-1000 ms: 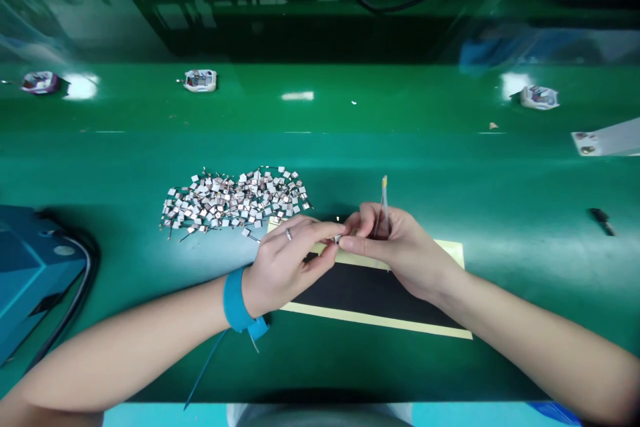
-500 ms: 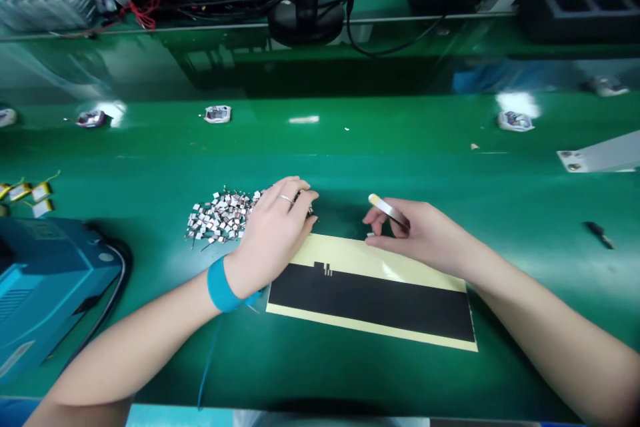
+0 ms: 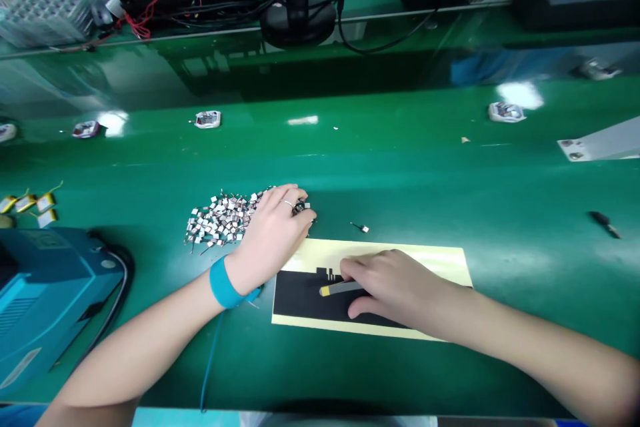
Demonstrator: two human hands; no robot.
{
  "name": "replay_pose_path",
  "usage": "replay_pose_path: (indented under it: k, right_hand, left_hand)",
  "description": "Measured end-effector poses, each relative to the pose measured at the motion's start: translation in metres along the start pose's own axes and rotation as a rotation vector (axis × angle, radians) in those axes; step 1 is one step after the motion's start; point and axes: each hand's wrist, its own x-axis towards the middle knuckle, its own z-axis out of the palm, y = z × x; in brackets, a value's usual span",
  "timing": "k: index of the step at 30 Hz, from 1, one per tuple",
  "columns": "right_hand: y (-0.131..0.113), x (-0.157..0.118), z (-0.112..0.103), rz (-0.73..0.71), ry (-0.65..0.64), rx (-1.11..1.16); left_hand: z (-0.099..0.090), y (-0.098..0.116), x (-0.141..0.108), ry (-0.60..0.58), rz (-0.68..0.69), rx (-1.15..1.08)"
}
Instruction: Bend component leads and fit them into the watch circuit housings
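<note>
My left hand (image 3: 273, 230), with a ring and a teal wrist strap (image 3: 223, 282), curls over the right end of a pile of small silvery parts with short leads (image 3: 220, 220). A dark cluster of these parts (image 3: 300, 207) shows between its thumb and fingers. My right hand (image 3: 390, 287) is closed around grey tweezers (image 3: 340, 288) with a yellow end pointing left. That hand is over a pale yellow sheet (image 3: 320, 250) with a black adhesive strip (image 3: 295, 290), notched along its upper edge. Just beyond the sheet, a single small part (image 3: 364, 229) lies on the bench.
A blue machine (image 3: 55, 300) with a black cable stands at left, near yellow-edged battery cells (image 3: 45, 201). White-rimmed small assemblies (image 3: 207, 119) are spaced along the back. A black-handled item (image 3: 605, 224) and a grey bracket (image 3: 600, 140) are at right. A monitor stand (image 3: 297, 20) rises behind.
My right hand has moved left and nearer to me, over the black strip. A small part now lies where its fingers were. The tweezers have swung down to point left. The left hand stays at the pile.
</note>
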Motion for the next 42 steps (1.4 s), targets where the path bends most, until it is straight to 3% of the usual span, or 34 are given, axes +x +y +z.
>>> replay_pose_path:
  k: [5, 10, 13, 17, 23, 27, 36, 42]
  right_hand:
    - [0.015, 0.001, -0.006, -0.064, 0.002, 0.0]
    - [0.012, 0.004, -0.001, -0.012, 0.174, 0.028]
    - [0.004, 0.006, 0.006, 0.018, 0.281, -0.046]
    - [-0.002, 0.004, 0.014, -0.056, 0.421, -0.277]
    - [-0.008, -0.001, 0.022, -0.088, 0.54, -0.44]
    - [-0.01, 0.0, 0.029, -0.105, 0.616, -0.484]
    - [-0.011, 0.002, 0.027, -0.066, 0.47, -0.334]
    - [-0.004, 0.005, 0.013, 0.074, 0.279, 0.132]
  left_hand:
    - [0.001, 0.0, 0.001, 0.027, 0.073, -0.028]
    - [-0.002, 0.002, 0.0, 0.134, 0.072, -0.135]
    - [-0.008, 0.005, 0.001, 0.182, 0.032, -0.312]
    - [-0.015, 0.012, 0.001, 0.16, -0.075, -0.645]
    - [-0.005, 0.026, -0.002, 0.053, -0.401, -1.226]
    - [0.002, 0.03, -0.004, 0.085, -0.474, -1.337]
    - [0.017, 0.028, -0.01, 0.155, -0.358, -1.224]
    - [0.016, 0.026, -0.008, 0.239, -0.29, -1.065]
